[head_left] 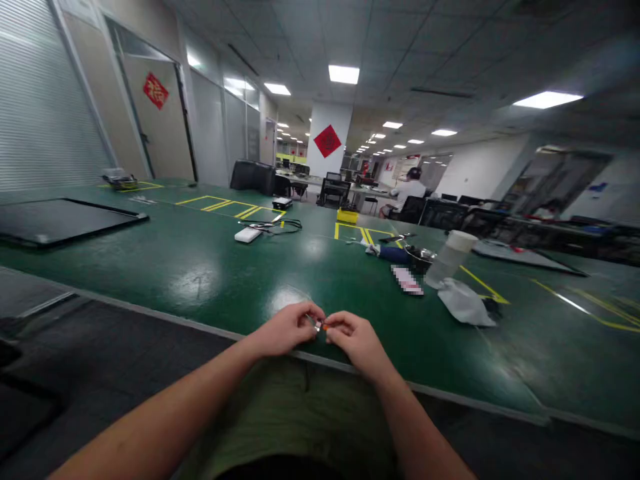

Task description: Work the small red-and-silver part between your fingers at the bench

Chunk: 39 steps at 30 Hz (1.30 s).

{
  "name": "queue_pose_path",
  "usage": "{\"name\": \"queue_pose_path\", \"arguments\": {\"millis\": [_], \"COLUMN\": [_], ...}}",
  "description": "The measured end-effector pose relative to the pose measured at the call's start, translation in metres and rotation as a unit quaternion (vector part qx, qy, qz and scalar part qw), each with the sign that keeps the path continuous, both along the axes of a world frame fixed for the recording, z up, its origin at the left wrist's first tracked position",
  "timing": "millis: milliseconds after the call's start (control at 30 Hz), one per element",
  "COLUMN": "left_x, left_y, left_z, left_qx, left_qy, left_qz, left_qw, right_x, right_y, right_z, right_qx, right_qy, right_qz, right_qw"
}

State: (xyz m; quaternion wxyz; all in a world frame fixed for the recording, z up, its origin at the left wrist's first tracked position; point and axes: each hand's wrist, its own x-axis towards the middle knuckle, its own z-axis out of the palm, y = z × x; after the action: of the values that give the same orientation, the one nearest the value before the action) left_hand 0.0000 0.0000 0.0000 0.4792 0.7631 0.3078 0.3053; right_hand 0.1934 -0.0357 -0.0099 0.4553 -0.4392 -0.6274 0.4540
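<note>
My left hand and my right hand meet at the near edge of the green table. Both are closed in a pinch on a tiny part held between them, with a silvery end on the left and an orange end on the right. It is too small to name. My forearms reach in from the bottom of the view over my green clothing.
A crumpled white bag, a clear plastic bottle and a metal bowl lie at the right. A white box with a black cable sits mid-table, a dark flat panel at the left. A person sits far back.
</note>
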Motion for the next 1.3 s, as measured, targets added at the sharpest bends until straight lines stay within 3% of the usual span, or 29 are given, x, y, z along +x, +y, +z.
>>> {"name": "queue_pose_path", "arguments": {"millis": [600,900,1300], "left_x": [0.0024,0.0015,0.0031], "left_y": [-0.0017,0.0011,0.0033], "left_z": [0.0023,-0.0018,-0.0060], "left_qx": [-0.058,-0.046,-0.099], "left_qy": [-0.046,-0.029,-0.109], "left_qz": [-0.025,-0.008,-0.043], "left_qw": [0.997,0.998,0.988], "right_x": [-0.0018,0.0015,-0.0008], "right_y": [-0.0013,0.0005,-0.0007], "right_z": [0.0021,-0.0017,0.0011], "right_qx": [-0.016,-0.012,-0.015], "right_qy": [0.030,0.004,0.032], "right_qz": [0.013,-0.027,-0.027], "right_qw": [0.999,1.000,0.999]}}
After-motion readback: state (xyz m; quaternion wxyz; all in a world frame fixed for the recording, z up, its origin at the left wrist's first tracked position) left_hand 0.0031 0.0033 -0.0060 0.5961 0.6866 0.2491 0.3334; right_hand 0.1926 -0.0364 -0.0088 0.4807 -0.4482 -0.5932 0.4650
